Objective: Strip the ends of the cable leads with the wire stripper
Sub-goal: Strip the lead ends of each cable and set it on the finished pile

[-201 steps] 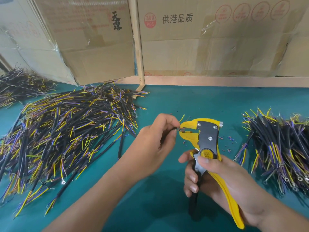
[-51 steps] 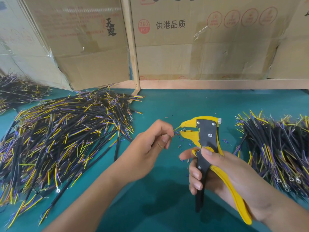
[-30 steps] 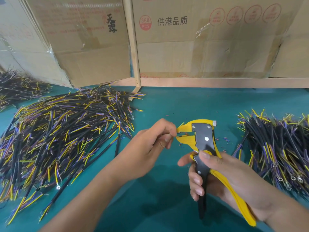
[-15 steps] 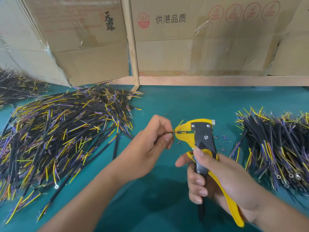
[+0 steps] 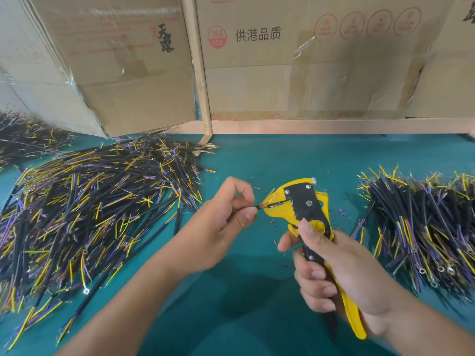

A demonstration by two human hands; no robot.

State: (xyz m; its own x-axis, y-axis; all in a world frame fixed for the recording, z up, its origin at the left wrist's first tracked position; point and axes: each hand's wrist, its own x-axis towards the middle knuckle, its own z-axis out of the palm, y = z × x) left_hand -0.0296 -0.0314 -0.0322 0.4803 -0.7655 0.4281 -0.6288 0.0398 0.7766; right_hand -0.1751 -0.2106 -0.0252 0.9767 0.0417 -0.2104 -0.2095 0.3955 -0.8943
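My left hand pinching a cable lead into the wire stripper mouth, my right hand squeezing its handles, over teal table

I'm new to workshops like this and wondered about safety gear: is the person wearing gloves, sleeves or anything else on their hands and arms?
Nothing is worn that shows here. The left hand and the right hand are both bare, with no gloves, rings or finger guards visible. Both forearms are bare too, as far as the picture reaches, with no sleeve, watch or wristband in sight. The fingernails are short and unpainted.
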